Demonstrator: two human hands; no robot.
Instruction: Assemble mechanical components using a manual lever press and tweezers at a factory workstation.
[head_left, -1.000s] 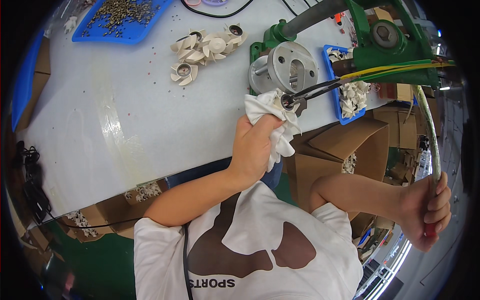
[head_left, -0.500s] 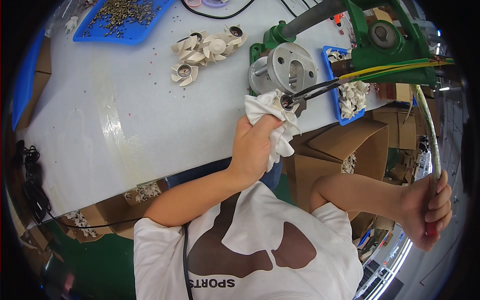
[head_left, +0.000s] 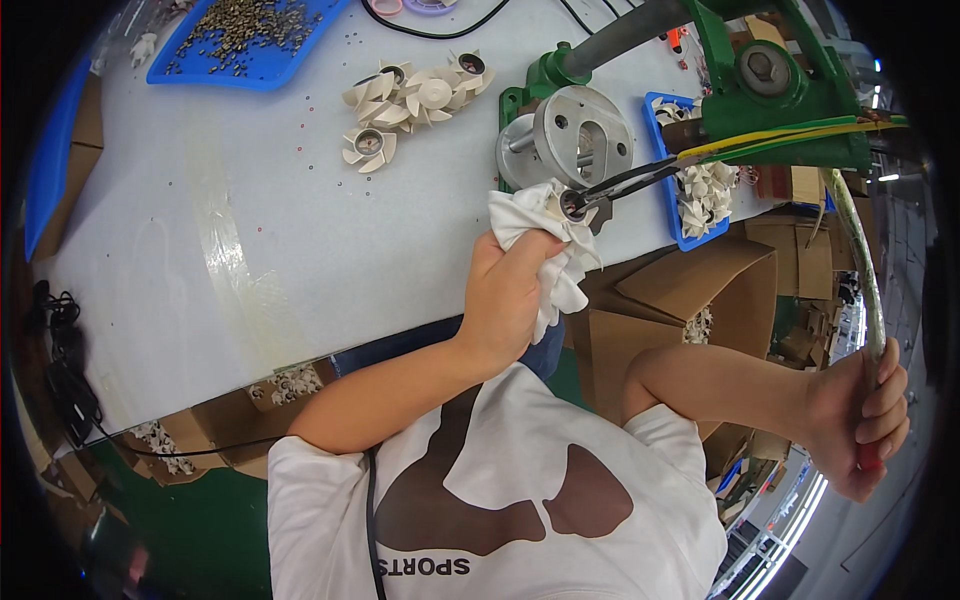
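My left hand (head_left: 508, 295) is closed on a crumpled white cloth (head_left: 515, 215). Within the cloth sits a white fan wheel (head_left: 556, 205), its hub against the dark pointed tool (head_left: 630, 180) of a green lever press (head_left: 800, 130). The fingers are partly covered by cloth, and most of that wheel is hidden. Out to the right, my right hand (head_left: 858, 415) wraps around the press's long metal lever (head_left: 860, 250), near its red end (head_left: 868, 457). Just beyond the cloth stands the round silver plate fixture (head_left: 583, 135) of the press.
Several white fan wheels (head_left: 420, 95) lie grouped on the white table (head_left: 300, 240). A blue tray (head_left: 290, 70) of small brass-coloured parts is at the far left. More fan wheels fill a blue bin (head_left: 688, 238) right of the press. Cardboard boxes (head_left: 640, 350) stand below the table edge.
My right hand has shifted very slightly right with the lever. My left hand, the cloth and the fan wheel look unmoved.
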